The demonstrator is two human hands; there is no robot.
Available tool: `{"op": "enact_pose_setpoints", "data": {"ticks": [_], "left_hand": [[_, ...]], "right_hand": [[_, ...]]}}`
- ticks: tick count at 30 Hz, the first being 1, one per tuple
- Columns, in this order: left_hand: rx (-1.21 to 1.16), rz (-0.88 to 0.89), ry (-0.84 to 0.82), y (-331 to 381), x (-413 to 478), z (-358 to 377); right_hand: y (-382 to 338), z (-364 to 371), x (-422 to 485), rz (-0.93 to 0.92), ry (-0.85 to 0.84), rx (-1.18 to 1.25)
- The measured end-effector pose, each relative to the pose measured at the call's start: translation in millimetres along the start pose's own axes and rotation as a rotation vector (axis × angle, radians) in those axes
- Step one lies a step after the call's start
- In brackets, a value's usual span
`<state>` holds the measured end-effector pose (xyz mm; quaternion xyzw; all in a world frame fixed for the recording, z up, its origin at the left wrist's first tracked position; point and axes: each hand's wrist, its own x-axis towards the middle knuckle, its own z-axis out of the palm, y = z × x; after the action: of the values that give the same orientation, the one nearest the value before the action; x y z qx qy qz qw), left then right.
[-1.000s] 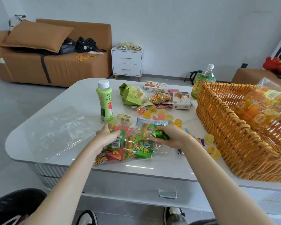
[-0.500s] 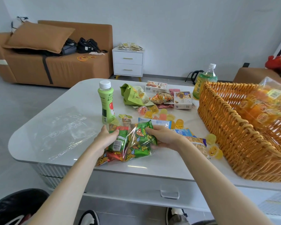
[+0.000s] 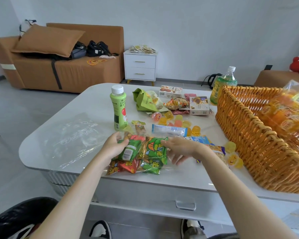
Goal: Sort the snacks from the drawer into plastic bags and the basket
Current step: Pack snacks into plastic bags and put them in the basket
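While my left hand (image 3: 116, 146) stays clamped on the clear bag of green snack packets (image 3: 141, 155) at the table's (image 3: 62, 109) near edge, my right hand (image 3: 179, 150) has let go, fingers spread; that bag seems filled, basket (image 3: 248, 138) beside.

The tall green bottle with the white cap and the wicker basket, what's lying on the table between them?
In the head view, loose jelly cups and a blue-and-white wrapper lie between the green bottle and the wicker basket.
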<state>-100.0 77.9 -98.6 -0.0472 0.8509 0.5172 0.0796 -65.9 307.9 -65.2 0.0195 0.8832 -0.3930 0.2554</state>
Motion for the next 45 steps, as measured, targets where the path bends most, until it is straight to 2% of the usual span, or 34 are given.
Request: {"op": "enact_pose_setpoints", "data": {"ticks": [2, 4, 8, 10, 12, 14, 16, 18, 20, 22, 24, 27, 32, 35, 38, 40, 42, 45], "left_hand": [[-0.014, 0.033, -0.023, -1, -1, 1], [-0.029, 0.078, -0.037, 0, -2, 1], [-0.092, 0.164, -0.057, 0, 0, -9], [-0.040, 0.216, -0.024, -2, 2, -12], [0.137, 0.314, 0.071, -2, 2, -12], [0.259, 0.399, 0.156, 0, -2, -11], [0.296, 0.460, 0.180, 4, -9, -8], [0.425, 0.520, 0.147, 9, -23, -2], [0.667, 0.524, 0.040, 13, -44, 6], [0.829, 0.467, -0.145, 14, -67, 15], [0.938, 0.427, -0.254, 9, -91, 22], [1.105, 0.526, -0.116, -6, -109, 35], [0.950, 0.811, 0.236, -19, -111, 55], [0.824, 0.961, 0.315, -28, -108, 60], [0.856, 1.144, 0.366, -34, -110, 52], [0.874, 1.230, 0.341, -35, -114, 36], [0.847, 1.176, 0.308, -37, -117, 16], [0.805, 0.990, 0.234, -51, -116, -8]], "right_hand": [[4, 5, -1, -0.087, 0.227, -0.206], [8, 14, -1, -0.144, 0.302, -0.094], [9, 34, -2, -0.101, 0.206, 0.386], [5, 45, -2, -0.061, 0.135, 0.497], [1, 50, 0, -0.071, 0.140, 0.509], [-2, 47, -4, -0.098, 0.248, 0.396], [-1, 39, -12, -0.136, 0.401, 0.153], [5, 30, -20, -0.175, 0.614, -0.176], [12, 25, -25, -0.288, 0.724, -0.421], [20, 25, -22, -0.489, 0.670, -0.561], [28, 31, -14, -0.598, 0.605, -0.595], [31, 40, -6, -0.608, 0.616, -0.575], [32, 45, -4, -0.558, 0.689, -0.375], [37, 43, -11, -0.510, 0.695, -0.278], [45, 37, -16, -0.409, 0.677, -0.117], [51, 32, -20, -0.315, 0.619, -0.013], [52, 28, -29, -0.269, 0.493, -0.010], [45, 21, -45, -0.374, 0.327, -0.135]]}}
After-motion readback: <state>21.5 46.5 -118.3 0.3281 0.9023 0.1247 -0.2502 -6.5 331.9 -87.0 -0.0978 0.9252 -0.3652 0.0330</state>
